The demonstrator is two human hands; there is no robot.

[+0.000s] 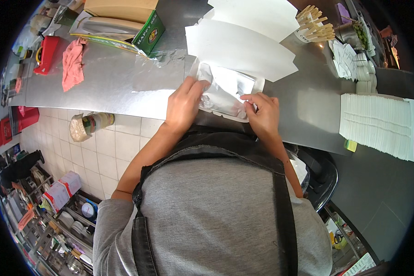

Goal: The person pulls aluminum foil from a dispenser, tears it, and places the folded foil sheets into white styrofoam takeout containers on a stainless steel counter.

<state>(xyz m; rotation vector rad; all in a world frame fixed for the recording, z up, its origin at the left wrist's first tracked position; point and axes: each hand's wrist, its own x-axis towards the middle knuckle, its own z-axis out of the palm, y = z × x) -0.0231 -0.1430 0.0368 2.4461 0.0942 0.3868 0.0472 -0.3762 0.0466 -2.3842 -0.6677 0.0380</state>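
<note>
A white paper food box (261,85) lies open on the steel counter in front of me, its lid flaps (241,48) spread away from my body. Inside it sits a thin, shiny, crinkled liner sheet (224,98), which looks like clear film or foil. My left hand (183,105) rests at the box's left side, fingers bent over the liner's edge; whether they pinch it is hard to see. At the right side, my right hand (265,110) has its thumb and forefinger closed on the liner.
Another thin clear sheet (158,70) lies flat on the counter (107,76) to the left. Beyond it stands an open green carton of sheets (148,36). A pink cloth (73,63) and red tape dispenser (47,55) are further left. Stacked white cartons (377,124) and a cup of wooden chopsticks (310,27) stand right.
</note>
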